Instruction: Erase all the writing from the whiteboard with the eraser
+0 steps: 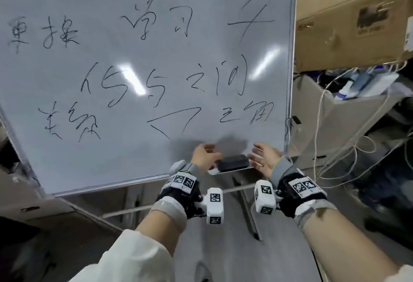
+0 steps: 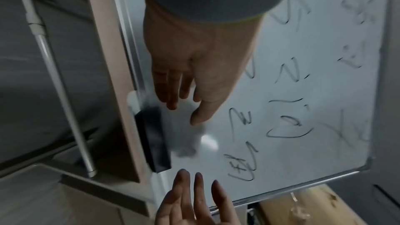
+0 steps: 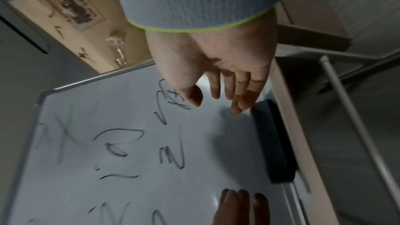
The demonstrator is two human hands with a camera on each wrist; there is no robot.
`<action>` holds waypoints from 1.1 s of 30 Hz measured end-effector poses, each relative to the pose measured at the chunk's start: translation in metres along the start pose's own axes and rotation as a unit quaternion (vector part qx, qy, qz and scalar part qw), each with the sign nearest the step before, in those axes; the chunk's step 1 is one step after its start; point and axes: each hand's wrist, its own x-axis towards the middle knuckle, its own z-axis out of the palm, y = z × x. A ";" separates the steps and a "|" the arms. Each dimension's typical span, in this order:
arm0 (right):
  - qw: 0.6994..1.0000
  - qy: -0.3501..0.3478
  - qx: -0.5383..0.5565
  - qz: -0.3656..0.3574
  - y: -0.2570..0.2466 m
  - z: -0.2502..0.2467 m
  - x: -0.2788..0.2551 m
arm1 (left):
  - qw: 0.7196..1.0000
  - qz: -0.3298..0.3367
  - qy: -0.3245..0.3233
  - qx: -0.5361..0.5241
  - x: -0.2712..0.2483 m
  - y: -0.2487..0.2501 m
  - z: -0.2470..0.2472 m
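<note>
A whiteboard covered with black handwriting stands tilted before me. A black eraser lies on the small white tray at the board's lower right edge. My left hand hovers just left of the eraser, fingers relaxed and straight, holding nothing. My right hand is just right of it, palm toward the eraser, fingers spread. In the left wrist view the eraser lies between my left hand and the right hand's fingertips. In the right wrist view my right hand is close beside the eraser.
Large cardboard boxes stand to the right of the board. Below them an open box holds cables and small items, with white cords hanging down. The board's metal stand legs run under my wrists over a grey floor.
</note>
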 end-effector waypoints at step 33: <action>0.901 -0.363 -0.232 -0.050 0.021 0.146 -0.065 | 0.952 0.114 0.251 -0.132 -0.098 0.029 -0.117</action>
